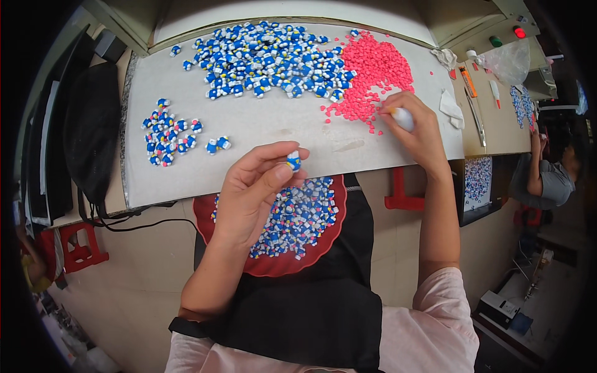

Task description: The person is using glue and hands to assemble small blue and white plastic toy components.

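In front of me, my left hand point(254, 181) pinches one small blue-and-white figurine point(293, 161) with a touch of yellow between thumb and fingers. My right hand point(421, 127) is closed round a small white bottle point(403, 119) with an orange-yellow tip. Its fingertips are at the near right edge of a pile of tiny pink pieces point(379, 62); whether they also hold a pink piece cannot be made out. Beside that pile, to its left, lies a big heap of blue-and-white figurines point(267, 59). Further left is a smaller group with pink bits point(165, 133).
A red scalloped basin point(267, 271) full of figurines with pink bits sits on my lap under the table edge. White sheeting point(249, 118) covers the tabletop. At right lie crumpled tissue point(451, 110), tweezers point(476, 118) and an orange tube point(468, 82). Another person point(547, 177) sits far right.
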`<action>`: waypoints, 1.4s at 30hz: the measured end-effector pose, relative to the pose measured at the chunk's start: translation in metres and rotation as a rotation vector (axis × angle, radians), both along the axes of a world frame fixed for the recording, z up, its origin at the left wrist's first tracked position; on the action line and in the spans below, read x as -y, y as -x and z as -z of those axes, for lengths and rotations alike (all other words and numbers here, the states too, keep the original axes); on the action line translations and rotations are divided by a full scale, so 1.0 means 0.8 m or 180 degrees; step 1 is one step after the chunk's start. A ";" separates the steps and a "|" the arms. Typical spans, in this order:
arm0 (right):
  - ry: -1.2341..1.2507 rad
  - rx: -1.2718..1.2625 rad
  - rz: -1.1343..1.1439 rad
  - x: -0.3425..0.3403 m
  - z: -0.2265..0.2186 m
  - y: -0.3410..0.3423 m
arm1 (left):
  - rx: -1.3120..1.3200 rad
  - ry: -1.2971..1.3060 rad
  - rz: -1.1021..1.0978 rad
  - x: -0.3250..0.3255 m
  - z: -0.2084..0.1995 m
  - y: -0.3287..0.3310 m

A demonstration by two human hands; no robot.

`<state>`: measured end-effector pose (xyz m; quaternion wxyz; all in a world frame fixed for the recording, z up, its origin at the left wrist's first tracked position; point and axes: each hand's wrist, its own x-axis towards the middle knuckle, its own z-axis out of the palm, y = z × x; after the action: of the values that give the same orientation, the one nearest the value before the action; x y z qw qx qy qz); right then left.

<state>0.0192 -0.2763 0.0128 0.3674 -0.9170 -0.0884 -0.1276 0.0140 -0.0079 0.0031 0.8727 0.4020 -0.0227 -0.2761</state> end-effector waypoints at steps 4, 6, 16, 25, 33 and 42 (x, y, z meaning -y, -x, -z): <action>-0.1832 -0.0254 0.0190 -0.036 -0.016 0.029 | -0.0290 0.0254 0.0124 0.005 0.000 0.001; -0.2284 -0.0351 0.0017 -0.059 -0.017 0.041 | -0.0349 0.0340 0.0228 0.007 0.001 0.001; -0.3313 0.0011 -0.0746 -0.123 0.014 0.048 | -0.0265 0.0413 0.0452 0.009 -0.004 0.012; -0.2706 0.0075 -0.1008 -0.128 0.008 0.048 | -0.0147 0.0282 0.0601 0.005 -0.005 0.015; -0.2732 -0.0333 -0.0740 -0.128 0.005 0.047 | -0.0107 0.0329 0.0800 0.002 -0.003 0.010; -0.1016 0.0696 -0.0211 -0.130 -0.007 0.059 | -0.1192 0.1274 0.0733 0.011 0.010 0.017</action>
<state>-0.0277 -0.1723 0.0184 0.5004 -0.8244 -0.1367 -0.2266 0.0001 -0.0166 -0.0049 0.8866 0.1587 0.0392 -0.4327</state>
